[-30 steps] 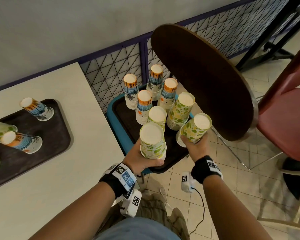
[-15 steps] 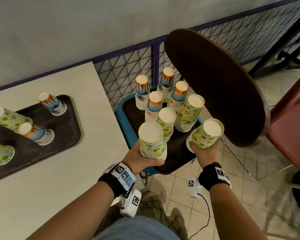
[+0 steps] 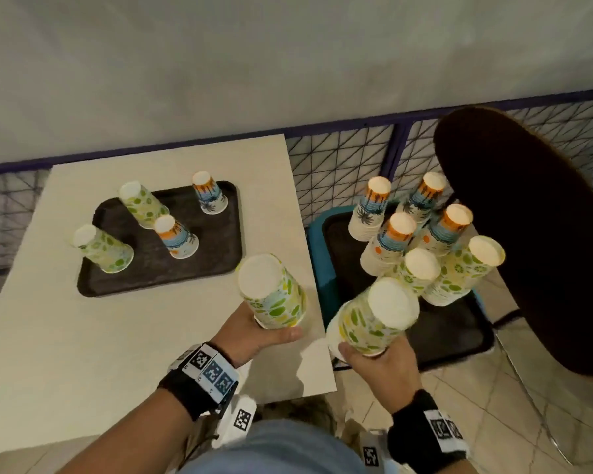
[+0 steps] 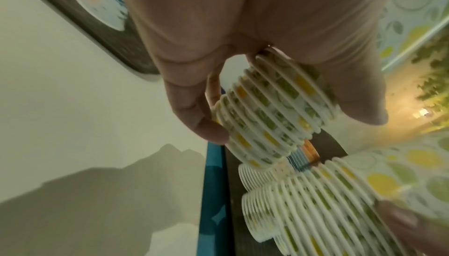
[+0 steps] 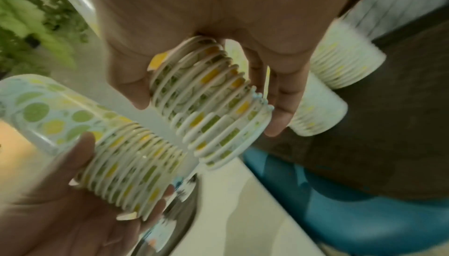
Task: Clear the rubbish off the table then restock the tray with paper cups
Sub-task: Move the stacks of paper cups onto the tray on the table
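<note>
gripping a lime-print cup stack (image 3: 274,297) over the desk (image 3: 83,354), the left hand (image 3: 254,333) is curled; another cup stack (image 3: 374,319) is clasped by the right hand (image 3: 384,367) beside the tray (image 3: 158,268).

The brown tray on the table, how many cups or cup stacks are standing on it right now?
4 on the brown tray: a lime-print one at the left edge, a lime-print one at the back left, a palm-print one in the middle, and a palm-print one at the back right. None looks hidden.

- left hand (image 3: 254,331) has carried its lime-print cup stack (image 3: 273,295) from the supply tray (image 3: 459,340) to over the table (image 3: 83,354);
- right hand (image 3: 382,366) has drawn its own stack (image 3: 377,318) back toward the body
</note>
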